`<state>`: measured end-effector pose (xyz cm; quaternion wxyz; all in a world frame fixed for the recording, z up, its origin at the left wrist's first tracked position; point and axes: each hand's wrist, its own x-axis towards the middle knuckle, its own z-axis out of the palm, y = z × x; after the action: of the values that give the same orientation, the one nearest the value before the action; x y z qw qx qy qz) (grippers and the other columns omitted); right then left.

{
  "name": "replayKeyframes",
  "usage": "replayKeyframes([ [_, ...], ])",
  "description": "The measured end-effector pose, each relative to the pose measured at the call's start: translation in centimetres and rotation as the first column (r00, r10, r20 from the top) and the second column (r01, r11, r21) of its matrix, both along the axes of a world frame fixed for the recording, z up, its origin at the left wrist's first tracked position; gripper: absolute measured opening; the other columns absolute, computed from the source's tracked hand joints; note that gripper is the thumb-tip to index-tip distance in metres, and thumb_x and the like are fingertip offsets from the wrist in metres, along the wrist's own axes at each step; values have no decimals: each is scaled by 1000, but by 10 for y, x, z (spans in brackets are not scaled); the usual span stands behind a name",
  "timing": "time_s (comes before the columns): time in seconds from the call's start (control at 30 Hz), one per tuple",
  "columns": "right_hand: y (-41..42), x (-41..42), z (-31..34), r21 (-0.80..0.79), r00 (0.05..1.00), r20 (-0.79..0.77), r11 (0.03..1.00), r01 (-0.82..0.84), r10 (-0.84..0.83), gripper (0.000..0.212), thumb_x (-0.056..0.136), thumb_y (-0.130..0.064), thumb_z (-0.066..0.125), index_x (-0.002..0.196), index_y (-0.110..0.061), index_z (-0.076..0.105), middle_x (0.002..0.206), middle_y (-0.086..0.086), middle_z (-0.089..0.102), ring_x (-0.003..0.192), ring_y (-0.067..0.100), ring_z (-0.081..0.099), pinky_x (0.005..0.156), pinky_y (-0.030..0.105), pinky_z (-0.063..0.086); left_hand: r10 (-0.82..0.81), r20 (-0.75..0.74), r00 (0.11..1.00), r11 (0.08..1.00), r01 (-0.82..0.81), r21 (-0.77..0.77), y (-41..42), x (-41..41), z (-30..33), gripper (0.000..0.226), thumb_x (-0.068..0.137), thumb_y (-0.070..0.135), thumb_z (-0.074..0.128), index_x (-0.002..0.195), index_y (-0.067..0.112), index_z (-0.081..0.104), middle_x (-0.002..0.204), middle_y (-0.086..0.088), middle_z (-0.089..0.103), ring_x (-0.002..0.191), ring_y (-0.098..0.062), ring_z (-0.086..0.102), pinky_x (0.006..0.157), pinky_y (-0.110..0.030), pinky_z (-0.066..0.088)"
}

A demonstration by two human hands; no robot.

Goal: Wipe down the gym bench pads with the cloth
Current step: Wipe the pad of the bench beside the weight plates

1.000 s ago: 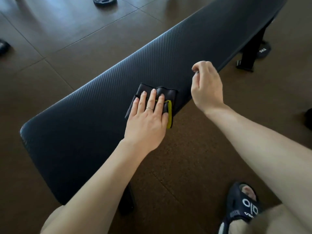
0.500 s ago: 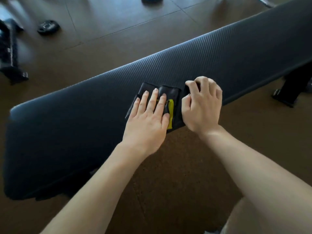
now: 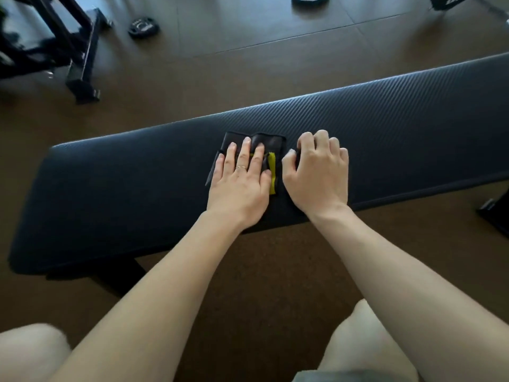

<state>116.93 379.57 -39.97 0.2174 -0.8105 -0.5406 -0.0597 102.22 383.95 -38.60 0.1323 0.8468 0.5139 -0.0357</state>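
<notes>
Black ribbed padding covers the long gym bench pad [image 3: 385, 139], which runs from the lower left of the view up toward the right edge. Near the middle of its length, toward the near long edge, lies a dark folded cloth [image 3: 268, 142] with a yellow strip along its right side. The left hand [image 3: 239, 186] lies flat on the cloth, fingers straight and slightly spread, palm pressing it onto the pad; a thin ring sits on one finger. The right hand [image 3: 316, 175] rests on the pad just beside the cloth's right edge, its fingers curled under so the knuckles stand up. The thumb and forefinger tips sit at the cloth's right border, but whether they actually pinch the fabric cannot be told. Both forearms reach in from the bottom of the view, above bare knees. On the brown floor beyond the far edge of the bench lie a weight plate [image 3: 143, 26] and another plate [image 3: 309, 0], with a black metal rack [image 3: 63, 37] at the upper left.
</notes>
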Motion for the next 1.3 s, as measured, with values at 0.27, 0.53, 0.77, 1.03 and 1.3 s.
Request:
replayKeyframes([
  [0.27,0,3,-8,135,995,-85,989,60,-49,28,103,-32,41,93,-14,61,91,4,57,84,20,52,79,38,45,-57,-20,998,998,57,-27,49,39,-1,60,110,47,12,165,30,-4,173,3,-15,158,-19,-17,127,-40,-14],
  [0.53,-9,7,-11,302,979,-195,946,115,-57,33,105,-24,38,90,-10,65,88,5,60,80,16,51,76,32,44,-301,-16,954,954,301,3,-20,-26,10,58,110,49,8,161,36,-16,167,12,-27,152,-10,-32,121,-31,-23],
  [0.77,-2,2,-10,275,978,-136,942,193,-160,32,104,-24,40,90,-10,65,87,5,60,80,16,51,77,31,41,-379,-11,925,925,379,-15,65,34,1,59,110,50,11,165,34,-4,172,6,-15,158,-16,-19,126,-37,-16],
  [1.03,1,0,-11,306,959,-129,909,281,-253,29,103,-18,41,79,-12,57,78,1,50,71,16,45,67,34,42,-434,31,900,900,435,-26,71,29,6,60,110,48,11,165,29,-5,173,2,-16,158,-19,-19,128,-40,-14],
  [1.3,1,-1,-12,295,941,-141,894,336,-307,31,102,-21,41,81,-10,60,80,-1,49,73,16,46,69,34,42,-490,3,872,871,490,-35,85,2,7,57,110,51,10,164,39,-5,172,8,-16,157,-15,-20,124,-36,-18],
])
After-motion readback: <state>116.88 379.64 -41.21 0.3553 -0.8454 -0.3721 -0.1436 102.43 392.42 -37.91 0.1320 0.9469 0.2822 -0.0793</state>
